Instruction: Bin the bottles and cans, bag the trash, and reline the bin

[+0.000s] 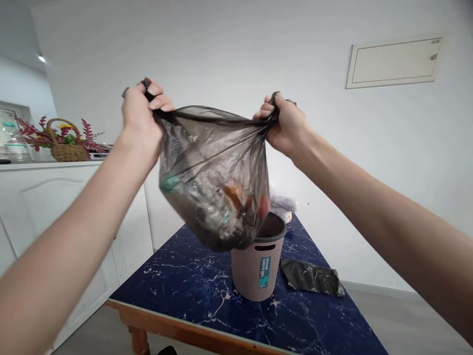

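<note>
Clock directions are as the wearer sees them. Table [177, 286]: near edge at 6 o'clock from the bin [246, 276]; marbled blue surface lies bare from the bin to the left edge at 9 o'clock. A black folded plastic sheet [312, 278] lies at 4 o'clock from the bin, its outer end at the table's right edge. Wall [258, 49] at 12 o'clock.

Translucent dark bag [207, 167]: suspended mid-air, bin at 5 o'clock from it; contact with the rim cannot be determined. Orange, red, teal and pale contents show through the film. Bin: upright, floor hidden. Left hand [138, 111], 10 o'clock, and right hand [288, 121], 2 o'clock: each clenched on the bag's gathered top.
</note>
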The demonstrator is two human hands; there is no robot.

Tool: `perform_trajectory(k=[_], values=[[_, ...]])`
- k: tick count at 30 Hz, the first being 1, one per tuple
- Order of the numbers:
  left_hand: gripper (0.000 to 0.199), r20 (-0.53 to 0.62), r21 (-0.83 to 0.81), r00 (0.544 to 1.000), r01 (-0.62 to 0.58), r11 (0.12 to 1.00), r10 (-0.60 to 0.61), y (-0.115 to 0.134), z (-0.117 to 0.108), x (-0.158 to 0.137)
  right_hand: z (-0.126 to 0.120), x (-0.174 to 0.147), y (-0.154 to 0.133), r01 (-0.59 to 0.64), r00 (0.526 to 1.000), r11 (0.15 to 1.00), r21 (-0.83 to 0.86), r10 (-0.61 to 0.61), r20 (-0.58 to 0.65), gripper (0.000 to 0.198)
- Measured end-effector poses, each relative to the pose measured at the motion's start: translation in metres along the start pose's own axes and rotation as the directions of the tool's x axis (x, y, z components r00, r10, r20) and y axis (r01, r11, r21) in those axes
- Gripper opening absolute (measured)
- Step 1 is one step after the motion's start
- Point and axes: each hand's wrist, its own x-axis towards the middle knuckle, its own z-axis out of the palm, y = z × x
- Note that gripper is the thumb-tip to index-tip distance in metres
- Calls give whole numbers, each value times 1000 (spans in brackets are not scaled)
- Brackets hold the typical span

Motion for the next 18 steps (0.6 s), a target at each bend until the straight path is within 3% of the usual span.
perform_trajectory(k=[2,4,8,12,14,18], values=[[43,42,87,997,65,994,-69,13,-9,-17,10,-30,9,-132,989,987,-91,137,57,40],[41,45,182,987,144,973,-154,22,-24,-34,15,-63,21,-294,941,930,-219,322,104,41],[39,-70,340,970,244,908,-234,36,-65,-65,10,-113,52,-459,857,810,-365,512,59,47],[41,-231,460,945,314,830,-230,45,-108,-85,1,-136,88,-593,787,779,-203,614,59,49],[42,-244,497,945,314,809,-217,45,-129,-90,-3,-145,106,-625,771,772,-115,634,65,47],[41,-235,556,950,303,774,-204,38,-171,-93,-13,-165,138,-586,809,806,-84,588,1,36]])
